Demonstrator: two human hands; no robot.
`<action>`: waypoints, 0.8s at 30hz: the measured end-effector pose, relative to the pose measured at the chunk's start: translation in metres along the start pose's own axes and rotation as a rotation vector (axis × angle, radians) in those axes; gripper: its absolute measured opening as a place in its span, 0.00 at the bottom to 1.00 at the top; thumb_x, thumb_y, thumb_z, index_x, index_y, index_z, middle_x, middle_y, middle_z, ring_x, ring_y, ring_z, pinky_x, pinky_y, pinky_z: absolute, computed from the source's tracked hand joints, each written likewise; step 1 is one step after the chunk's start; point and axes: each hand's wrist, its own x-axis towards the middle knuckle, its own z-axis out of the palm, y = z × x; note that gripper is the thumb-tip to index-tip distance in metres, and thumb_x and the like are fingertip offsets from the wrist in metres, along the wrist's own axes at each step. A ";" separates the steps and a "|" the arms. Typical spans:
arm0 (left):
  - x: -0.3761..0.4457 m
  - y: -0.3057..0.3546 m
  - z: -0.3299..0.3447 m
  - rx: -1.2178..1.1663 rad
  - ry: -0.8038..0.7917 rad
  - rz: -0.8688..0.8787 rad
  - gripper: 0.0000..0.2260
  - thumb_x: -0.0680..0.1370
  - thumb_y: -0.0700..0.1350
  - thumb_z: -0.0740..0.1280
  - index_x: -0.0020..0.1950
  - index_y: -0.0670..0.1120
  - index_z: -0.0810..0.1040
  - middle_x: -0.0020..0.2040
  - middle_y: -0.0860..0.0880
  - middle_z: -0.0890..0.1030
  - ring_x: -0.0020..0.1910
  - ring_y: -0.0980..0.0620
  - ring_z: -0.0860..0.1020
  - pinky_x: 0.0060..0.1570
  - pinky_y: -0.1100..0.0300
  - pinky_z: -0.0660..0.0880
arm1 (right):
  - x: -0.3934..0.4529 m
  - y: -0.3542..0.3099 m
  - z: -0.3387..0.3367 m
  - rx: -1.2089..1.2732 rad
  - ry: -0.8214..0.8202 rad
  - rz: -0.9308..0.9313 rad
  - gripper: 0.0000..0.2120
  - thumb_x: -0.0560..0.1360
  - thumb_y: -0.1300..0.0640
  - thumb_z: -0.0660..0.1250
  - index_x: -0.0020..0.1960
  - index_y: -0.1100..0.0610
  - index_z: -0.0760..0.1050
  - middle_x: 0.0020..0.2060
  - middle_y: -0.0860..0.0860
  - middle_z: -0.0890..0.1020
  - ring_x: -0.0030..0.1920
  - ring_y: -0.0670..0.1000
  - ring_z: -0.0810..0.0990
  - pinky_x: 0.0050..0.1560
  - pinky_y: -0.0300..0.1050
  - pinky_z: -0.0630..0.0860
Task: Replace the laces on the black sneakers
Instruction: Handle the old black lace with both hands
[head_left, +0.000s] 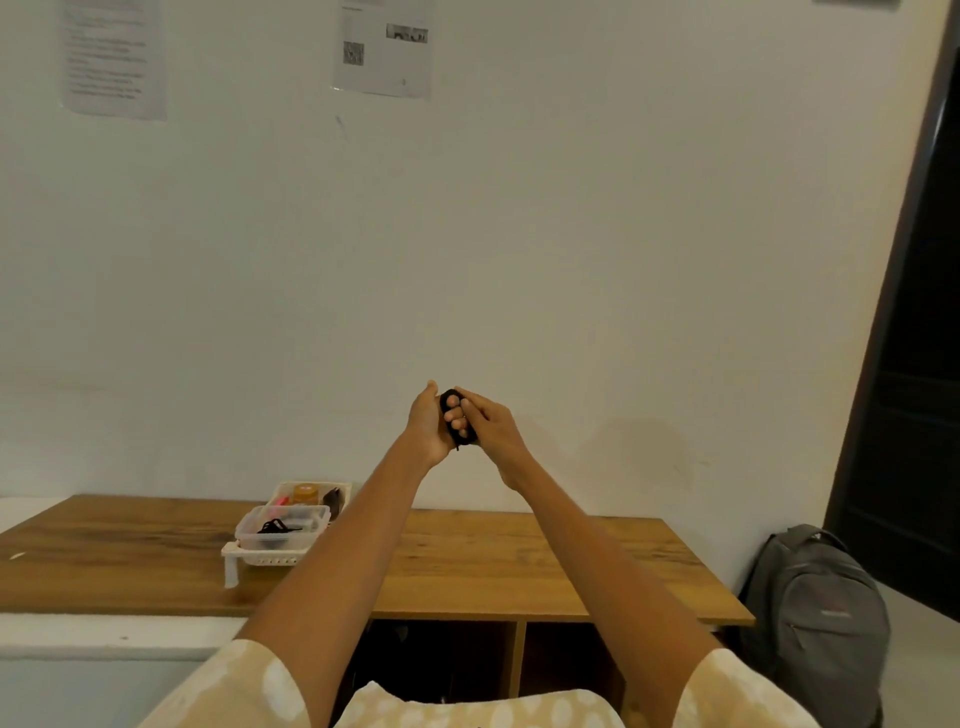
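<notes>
A black lace (457, 420), wound in loops around the fingers of the left hand (434, 423), is held up in the air in front of the wall, well above the desk (493, 566). The right hand (496, 428) pinches the bundle from the other side. It looks light, limp and prone to unravel, so it is best held at the coil's middle or by a free tip. No sneakers are in view. Near the desk's back edge, left of centre, sits a clear box (283, 530) in a white tray (270, 558). A grey backpack (818, 618) leans beside the desk's right end.
</notes>
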 end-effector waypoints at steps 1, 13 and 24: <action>0.000 0.000 0.001 0.013 -0.003 -0.003 0.25 0.83 0.56 0.46 0.30 0.46 0.62 0.20 0.51 0.63 0.19 0.54 0.63 0.26 0.61 0.63 | 0.002 0.002 -0.001 -0.031 0.035 -0.030 0.14 0.81 0.57 0.57 0.63 0.54 0.77 0.48 0.49 0.83 0.48 0.45 0.80 0.54 0.41 0.78; 0.016 -0.013 -0.002 0.332 0.123 0.016 0.12 0.82 0.50 0.56 0.49 0.44 0.74 0.33 0.48 0.70 0.33 0.51 0.72 0.39 0.56 0.71 | 0.015 0.025 0.007 -0.085 0.358 0.009 0.12 0.79 0.63 0.62 0.59 0.59 0.80 0.53 0.53 0.83 0.51 0.47 0.78 0.45 0.30 0.73; 0.035 -0.031 -0.088 0.415 0.401 0.092 0.16 0.75 0.32 0.68 0.63 0.33 0.74 0.47 0.38 0.79 0.34 0.49 0.76 0.39 0.59 0.77 | 0.044 0.078 0.059 -0.087 0.320 0.200 0.11 0.78 0.63 0.63 0.57 0.62 0.80 0.41 0.54 0.82 0.39 0.50 0.80 0.43 0.38 0.75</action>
